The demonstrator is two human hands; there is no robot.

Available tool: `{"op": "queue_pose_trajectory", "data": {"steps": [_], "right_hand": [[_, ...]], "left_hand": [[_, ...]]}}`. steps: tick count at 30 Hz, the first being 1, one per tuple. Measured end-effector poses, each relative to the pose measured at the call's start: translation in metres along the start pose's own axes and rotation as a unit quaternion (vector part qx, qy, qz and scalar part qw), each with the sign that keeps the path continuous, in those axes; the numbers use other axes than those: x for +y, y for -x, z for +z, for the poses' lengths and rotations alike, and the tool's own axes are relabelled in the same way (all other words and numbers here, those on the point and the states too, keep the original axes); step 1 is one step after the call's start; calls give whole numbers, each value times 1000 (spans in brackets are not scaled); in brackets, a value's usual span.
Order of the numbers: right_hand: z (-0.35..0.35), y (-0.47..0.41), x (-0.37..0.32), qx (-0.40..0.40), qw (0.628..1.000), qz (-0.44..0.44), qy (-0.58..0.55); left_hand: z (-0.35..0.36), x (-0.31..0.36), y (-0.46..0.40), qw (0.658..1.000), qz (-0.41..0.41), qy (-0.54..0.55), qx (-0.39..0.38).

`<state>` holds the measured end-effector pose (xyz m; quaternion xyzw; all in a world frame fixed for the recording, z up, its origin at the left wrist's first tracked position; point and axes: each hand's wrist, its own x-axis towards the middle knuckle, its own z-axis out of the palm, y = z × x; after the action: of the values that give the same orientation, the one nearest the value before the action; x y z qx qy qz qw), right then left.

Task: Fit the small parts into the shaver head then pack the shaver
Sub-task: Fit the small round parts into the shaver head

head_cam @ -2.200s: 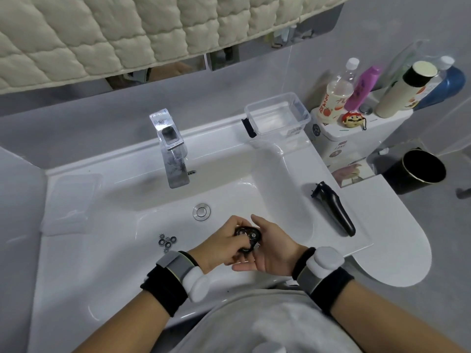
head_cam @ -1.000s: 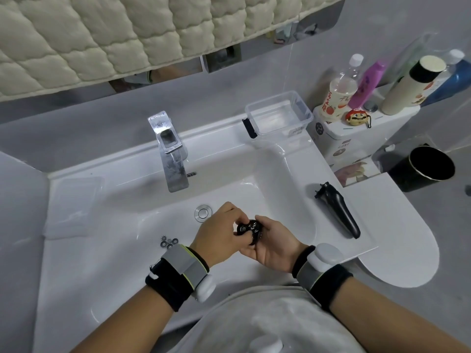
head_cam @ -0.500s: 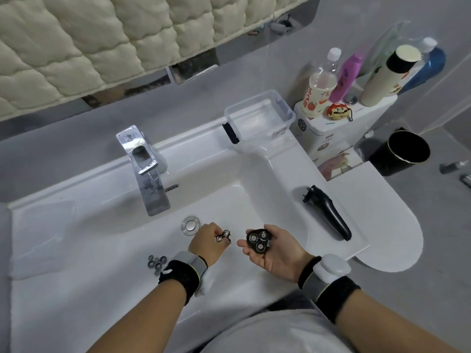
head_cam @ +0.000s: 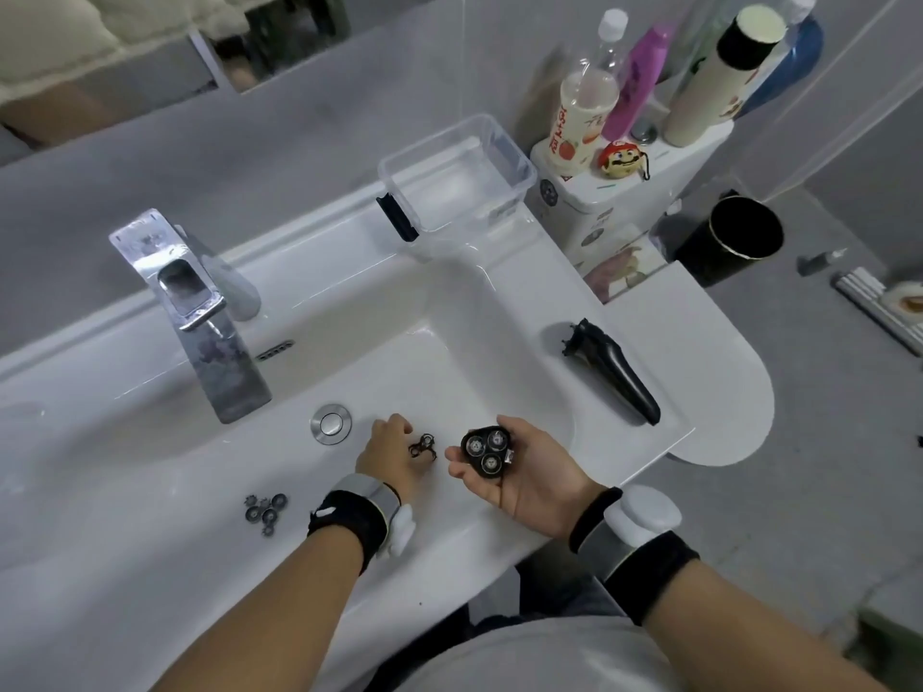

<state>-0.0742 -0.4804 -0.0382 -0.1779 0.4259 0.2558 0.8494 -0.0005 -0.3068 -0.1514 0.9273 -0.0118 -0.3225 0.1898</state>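
A: Head view, looking down on a white sink (head_cam: 150, 566). What has the right hand (head_cam: 537, 474) got?

B: The shaver head (head_cam: 485, 453). It lies in the upturned palm, fingers curled loosely under and round it, thumb at its left edge. The three round cutter wells face up, each with a pale ring inside.

A: And the left hand (head_cam: 387, 457)?

B: It is over the basin, back of the hand up, fingers curled. At the fingertips it pinches a small black bracket (head_cam: 423, 448), a thin three-armed frame. The bracket is just left of the head and apart from it.

A: Where are the loose parts?

B: A cluster of small cutters (head_cam: 265, 509), toothed discs and rings, lies on the flat front of the sink, left of the left wrist. They touch or nearly touch one another; I cannot count them surely.

A: The shaver body?

B: The black handle (head_cam: 612, 374) lies on the counter right of the basin, its neck end pointing toward the wall, well apart from both hands.

A: Anything to pack it in?

B: A clear plastic box (head_cam: 457, 174) stands at the back edge of the sink, with a black clip on its left end. Whether anything is in it I cannot tell.

A: What else is around?

B: A chrome tap (head_cam: 200, 312) at the back left, the drain plug (head_cam: 330, 424) in the basin just beyond the left hand. Bottles (head_cam: 634, 82) stand on the toilet tank at the upper right, and a black bin (head_cam: 731, 237) sits on the floor beside it. Both wrists wear black bands with white devices.
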Motion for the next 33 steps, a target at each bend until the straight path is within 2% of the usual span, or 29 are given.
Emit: {"op": "queue_pose_trajectory", "data": {"steps": [2,4,6,9,13,16,26,29,33], "right_hand": [[1,0,2,10,1000,-6,14],[2,0,5,29,999,-15,25],[2,-2,7,43,998,-24,31],[5,-2,10,38,998,-24,45],[7,-3,12,19,997,-31,64],[9,-4,14,26,995,-41,84],[13,-8,22,57,989,-53,123],[13,-8,24,56,989,-53,127],[12,-6,23,64,990,-61,108]], "left_hand": [[-11,7,14,998,37,9,47],[-25,13,30,985,97,117,77],[-40,19,48,963,142,220,69],[-56,27,71,944,185,274,22],[-64,26,82,950,252,185,-26],[-67,25,86,953,276,125,-12],[-74,23,92,952,303,30,20],[-72,23,94,955,292,32,24],[-71,22,92,959,261,109,22]]}}
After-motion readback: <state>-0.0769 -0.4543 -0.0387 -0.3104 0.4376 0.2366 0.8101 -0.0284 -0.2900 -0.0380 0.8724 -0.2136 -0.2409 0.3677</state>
